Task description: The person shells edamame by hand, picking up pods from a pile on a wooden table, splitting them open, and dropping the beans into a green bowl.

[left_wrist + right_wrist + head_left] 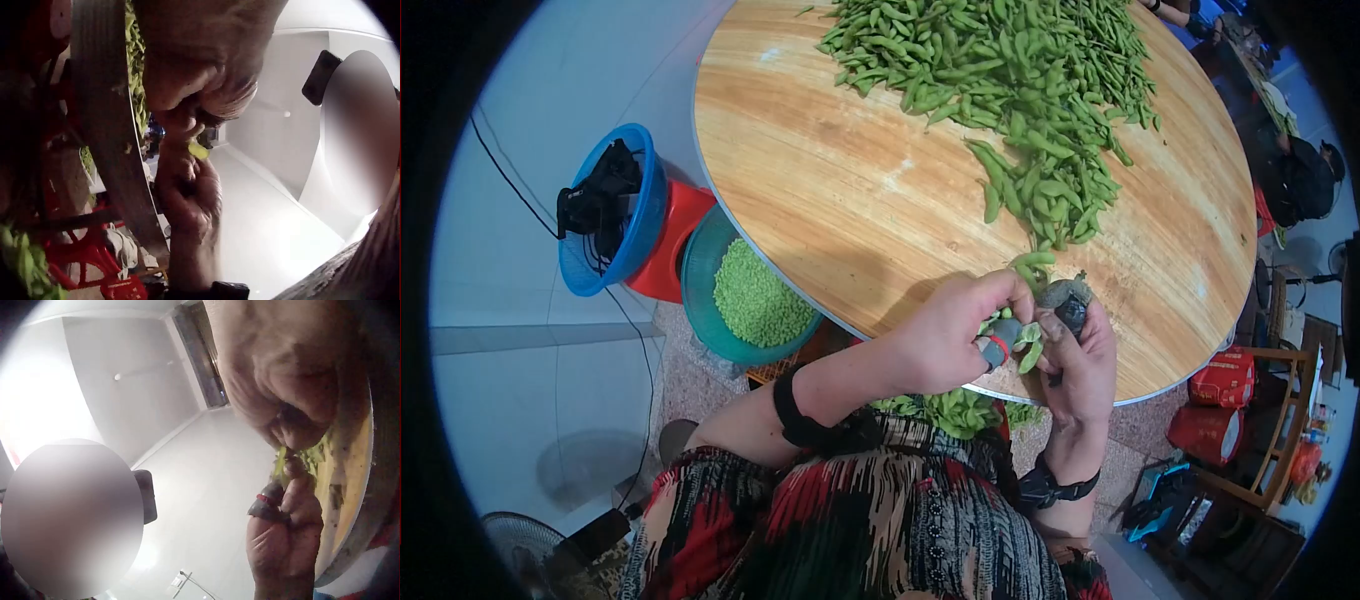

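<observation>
Both hands meet over the table's near edge, fingertips close together at a split green soybean pod (1030, 357). My left hand (945, 335) pinches at the pod and keeps a few green pieces in its curled fingers; its thumb wears a grey cover with a red band (997, 347). My right hand (1083, 365) grips the pod's other side between thumb and fingers, with a dark, worn cover (1070, 300) on a finger. In the left wrist view, a yellow-green piece (199, 150) shows between the hands. Fingers partly hide the pod.
A large heap of soybean pods (1000, 60) spreads over the round wooden table (800, 150). A teal basin of shelled beans (760, 300) stands lower left, beside a blue basket (655, 180) on a red stool. More pods (955, 410) lie below the table edge.
</observation>
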{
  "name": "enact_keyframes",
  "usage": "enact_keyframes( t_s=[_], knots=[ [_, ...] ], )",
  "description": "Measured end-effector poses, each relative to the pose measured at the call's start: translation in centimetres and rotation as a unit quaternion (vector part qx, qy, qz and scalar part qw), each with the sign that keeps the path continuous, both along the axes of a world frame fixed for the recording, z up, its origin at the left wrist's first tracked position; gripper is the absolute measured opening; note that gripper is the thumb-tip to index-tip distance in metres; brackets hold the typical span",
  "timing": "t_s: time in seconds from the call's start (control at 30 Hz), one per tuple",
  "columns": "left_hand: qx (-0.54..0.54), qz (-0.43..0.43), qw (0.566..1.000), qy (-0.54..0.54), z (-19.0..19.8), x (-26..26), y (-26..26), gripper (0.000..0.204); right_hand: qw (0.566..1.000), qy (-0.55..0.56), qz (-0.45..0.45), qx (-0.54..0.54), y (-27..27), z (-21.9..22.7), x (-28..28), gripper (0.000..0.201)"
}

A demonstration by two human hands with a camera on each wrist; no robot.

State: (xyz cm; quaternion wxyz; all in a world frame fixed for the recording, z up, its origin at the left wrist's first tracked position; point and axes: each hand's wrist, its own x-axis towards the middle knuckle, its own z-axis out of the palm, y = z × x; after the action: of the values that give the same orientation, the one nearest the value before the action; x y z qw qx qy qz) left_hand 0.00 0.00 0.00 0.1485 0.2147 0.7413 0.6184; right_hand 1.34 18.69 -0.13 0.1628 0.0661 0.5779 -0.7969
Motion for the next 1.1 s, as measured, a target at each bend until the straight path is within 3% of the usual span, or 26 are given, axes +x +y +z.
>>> enact_keyframes(
  t_s=[0.07, 0.1, 0.17, 0.2, 0.27, 0.3, 0.33, 0.37, 0.4, 0.5, 0.57, 0.6, 0.63, 0.7, 0.73, 0.83, 0.9, 0.97, 1.0, 1.07, 1.1],
  knots=[
    [0.0, 0.023, 1.0, 0.014, -0.3, 0.0, -0.1, 0.012, 0.98, 0.147, 0.033, 0.13, -0.1, 1.0, 0.2, 0.021],
    [-0.001, 0.022, 1.0, 0.021, -0.2, -0.5, -0.5, 0.012, 0.968, 0.125, 0.163, 0.143, 1.4, 1.9, 0.2, 0.015],
    [0.079, 0.129, 0.971, -0.183, 0.6, -1.3, -1.4, 0.013, 0.942, 0.196, 0.218, 0.162, 1.7, 2.4, -0.1, 0.016],
    [0.104, 0.154, 0.975, -0.119, -0.1, -1.3, -1.7, 0.014, 0.919, 0.224, 0.157, 0.285, 1.2, 2.3, -0.3, 0.017],
    [0.086, 0.145, 0.979, -0.115, 0.8, -1.0, -1.5, 0.014, 0.829, 0.299, 0.03, 0.471, -0.2, 1.7, -1.0, 0.018],
    [0.074, 0.138, 0.982, -0.106, 1.2, -0.9, -1.3, 0.015, 0.828, 0.3, 0.028, 0.473, -0.7, 1.5, -0.9, 0.018],
    [0.075, 0.136, 0.983, -0.101, 0.8, -0.8, -1.2, 0.015, 0.772, 0.317, 0.032, 0.549, -1.3, 1.5, -1.0, 0.016],
    [0.019, 0.146, 0.989, 0.034, 0.1, -0.8, -1.0, 0.016, 0.706, 0.334, 0.03, 0.624, -1.6, 1.4, -1.3, 0.015],
    [-0.029, 0.152, 0.973, 0.172, -0.2, -1.0, -0.6, 0.017, 0.669, 0.37, 0.028, 0.644, -1.5, 0.7, -1.3, 0.011],
    [-0.122, 0.122, 0.972, 0.158, 1.0, -0.5, -0.2, 0.021, 0.619, 0.353, 0.043, 0.7, -1.6, 0.4, -1.2, 0.009],
    [-0.113, 0.111, 0.97, 0.184, 0.5, -0.3, 0.6, 0.022, 0.652, 0.353, 0.036, 0.67, -1.2, 0.9, -1.4, 0.01],
    [-0.121, 0.099, 0.969, 0.193, 0.9, -0.2, 1.0, 0.028, 0.699, 0.338, 0.019, 0.63, -1.0, 1.4, -1.4, 0.012],
    [-0.115, 0.097, 0.967, 0.204, 0.9, -0.1, 1.4, 0.028, 0.692, 0.344, 0.01, 0.634, -0.5, 1.6, -1.5, 0.012],
    [-0.165, 0.076, 0.96, 0.212, 0.8, 0.2, 1.9, 0.035, 0.874, 0.239, 0.013, 0.423, 0.6, 1.3, -1.3, 0.014],
    [-0.18, 0.035, 0.965, 0.188, 1.2, 0.2, 1.8, 0.05, 0.921, 0.181, -0.001, 0.344, 0.7, 1.3, -1.1, 0.013],
    [-0.148, 0.083, 0.957, 0.235, 0.8, 0.1, 2.5, 0.034, 0.926, 0.174, 0.024, 0.334, 1.1, 0.6, -0.9, 0.013],
    [-0.168, 0.092, 0.953, 0.233, 0.3, -0.4, 2.6, 0.031, 0.938, 0.198, -0.052, 0.28, 1.0, 0.6, -1.1, 0.013],
    [-0.194, 0.106, 0.951, 0.217, -0.2, -1.0, 2.1, 0.029, 0.856, 0.271, -0.134, 0.419, 2.0, 0.9, -1.5, 0.012],
    [-0.149, 0.147, 0.95, 0.231, -0.5, -1.6, 1.4, 0.026, 0.814, 0.285, -0.157, 0.482, 3.2, -0.3, -1.7, 0.013],
    [-0.118, 0.194, 0.947, 0.227, -0.6, -2.0, -0.1, 0.023, 0.795, 0.269, -0.188, 0.51, 3.1, 1.4, -1.5, 0.013],
    [-0.051, 0.192, 0.974, 0.112, -0.1, -2.3, -0.7, 0.02, 0.807, 0.266, -0.195, 0.49, 3.6, 0.8, -1.4, 0.012]
  ],
)
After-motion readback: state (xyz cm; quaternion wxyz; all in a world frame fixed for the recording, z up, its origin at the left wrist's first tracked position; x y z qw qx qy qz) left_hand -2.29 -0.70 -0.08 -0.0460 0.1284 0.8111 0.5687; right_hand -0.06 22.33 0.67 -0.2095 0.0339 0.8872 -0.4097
